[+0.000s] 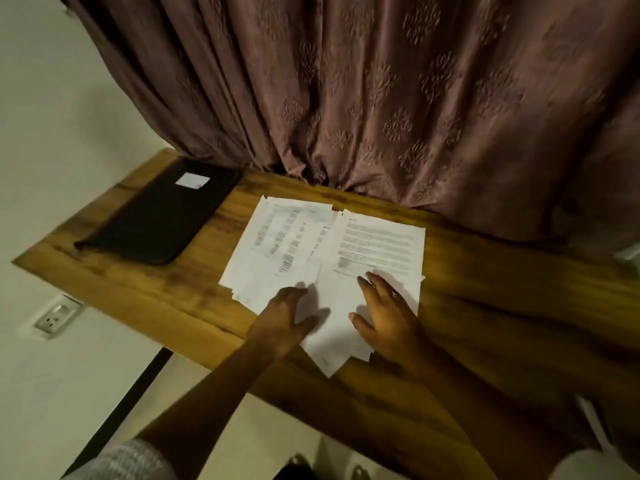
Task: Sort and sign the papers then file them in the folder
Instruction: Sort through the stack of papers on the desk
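A: Where are the white printed paper sheets [294, 237]?
B: Fanned out on the brown wooden table [138, 282], to the right of the flat black rectangular folder [156, 216], apart from it.
A: And the 2 hands?
B: The left hand [284, 317] and the right hand [388, 313] both lie flat on the sheets' near part, fingers stretched, gripping nothing.

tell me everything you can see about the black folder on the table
The black folder lies flat and closed on the left end of the wooden table, slanted in the view. It looks like dark leather or similar, with rounded corners. A small white label with a red mark sits near its far end. The papers lie apart to its right; neither the left hand nor the right hand touches it.
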